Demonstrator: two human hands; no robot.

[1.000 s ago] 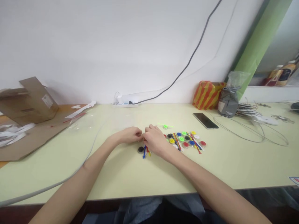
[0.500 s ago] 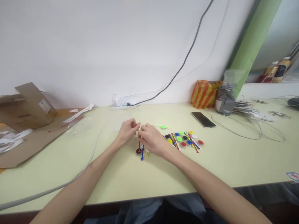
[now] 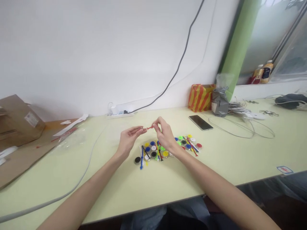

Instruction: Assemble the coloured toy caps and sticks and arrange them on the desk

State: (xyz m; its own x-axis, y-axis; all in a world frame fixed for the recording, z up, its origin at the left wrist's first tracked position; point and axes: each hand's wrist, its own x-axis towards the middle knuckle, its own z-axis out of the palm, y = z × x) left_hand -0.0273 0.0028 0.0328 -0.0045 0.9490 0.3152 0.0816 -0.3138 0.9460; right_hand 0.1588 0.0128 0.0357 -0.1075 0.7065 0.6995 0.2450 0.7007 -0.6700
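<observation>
In front of me, above the table, my right hand pinches a thin red plastic arrow between thumb and fingers. The arrow's other end meets the fingertips of my left hand, whose thumb and fingers are closed around it. Below the hands lie several small round pieces with coloured caps on clear discs, among them a black one and a yellow one. Loose arrows lie among them, including a blue arrow and a black arrow. My right hand and forearm hide part of the group.
A phone lies to the right, before a striped bag and a grey pouch. A power strip sits by the wall. Cardboard occupies the left side, and a grey cable crosses the table there.
The red arrow that stood over the black-capped piece is now raised between both hands. My right hand has lifted and moved right; the view has turned right.
</observation>
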